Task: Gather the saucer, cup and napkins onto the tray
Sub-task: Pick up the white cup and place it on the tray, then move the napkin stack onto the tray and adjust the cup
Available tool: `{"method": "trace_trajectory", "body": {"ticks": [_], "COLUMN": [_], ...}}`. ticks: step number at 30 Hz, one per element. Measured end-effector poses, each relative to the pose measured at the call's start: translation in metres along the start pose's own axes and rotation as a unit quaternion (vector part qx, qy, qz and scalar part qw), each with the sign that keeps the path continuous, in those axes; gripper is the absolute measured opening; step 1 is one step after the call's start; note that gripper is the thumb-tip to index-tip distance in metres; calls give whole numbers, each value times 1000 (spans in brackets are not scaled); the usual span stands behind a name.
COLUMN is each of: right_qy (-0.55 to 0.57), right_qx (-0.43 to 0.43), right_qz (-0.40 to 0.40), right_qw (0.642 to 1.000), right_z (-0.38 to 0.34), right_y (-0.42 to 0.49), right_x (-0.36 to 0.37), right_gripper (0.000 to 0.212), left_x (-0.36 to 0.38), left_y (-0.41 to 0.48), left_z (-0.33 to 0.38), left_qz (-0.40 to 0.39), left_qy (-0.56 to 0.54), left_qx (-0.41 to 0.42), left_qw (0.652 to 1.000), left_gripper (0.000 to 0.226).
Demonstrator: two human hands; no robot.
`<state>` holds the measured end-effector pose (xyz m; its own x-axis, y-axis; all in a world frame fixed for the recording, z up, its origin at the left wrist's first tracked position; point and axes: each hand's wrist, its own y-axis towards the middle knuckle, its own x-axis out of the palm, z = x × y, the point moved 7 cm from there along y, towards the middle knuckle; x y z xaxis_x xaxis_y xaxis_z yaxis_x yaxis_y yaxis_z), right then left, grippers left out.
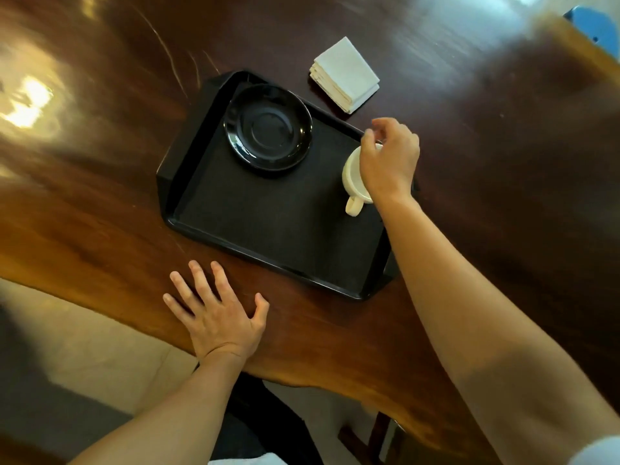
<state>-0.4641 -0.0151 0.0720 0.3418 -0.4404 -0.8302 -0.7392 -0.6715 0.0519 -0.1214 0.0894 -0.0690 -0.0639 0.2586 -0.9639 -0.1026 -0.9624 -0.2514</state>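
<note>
Gripping the white cup (353, 172) over the tray (268, 229), the right hand (389, 159) is joining it to the seated saucer (268, 127), napkins (345, 73) remaining on the bench (100, 213), left hand (218, 313) lying flat and spread.

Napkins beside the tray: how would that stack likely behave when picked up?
The napkins look like thin folded sheets stacked loosely on the table, so they are probably light and floppy. The layered edges suggest that the stack could fan or shed sheets unless pinched across its full thickness. No breakage risk seems likely, unlike the cup.

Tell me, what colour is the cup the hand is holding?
Creamy white, seen in the head view: the cup in the right hand.
</note>
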Motion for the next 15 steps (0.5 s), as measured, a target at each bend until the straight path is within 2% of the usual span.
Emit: {"method": "trace_trajectory", "body": {"ticks": [2, 5, 10, 15], "right_qy": [-11, -38, -152, -101], "right_qx": [-3, 59, 122, 197], "right_qz": [-37, -81, -117, -122], "right_qw": [999, 994, 974, 968], "right_z": [-8, -7, 7, 0], "right_y": [23, 72, 101, 116], "right_x": [24, 70, 86, 92], "right_gripper": [24, 25, 45, 57], "left_x": [-1, 9, 5, 1], "left_y": [3, 22, 4, 1], "left_z": [1, 4, 3, -3], "left_qz": [2, 2, -4, -3], "left_qy": [-1, -7, -10, -9], "left_qx": [4, 2, 6, 11], "left_qw": [1000, 1000, 1000, 1000], "left_gripper": [101, 101, 101, 101]}}
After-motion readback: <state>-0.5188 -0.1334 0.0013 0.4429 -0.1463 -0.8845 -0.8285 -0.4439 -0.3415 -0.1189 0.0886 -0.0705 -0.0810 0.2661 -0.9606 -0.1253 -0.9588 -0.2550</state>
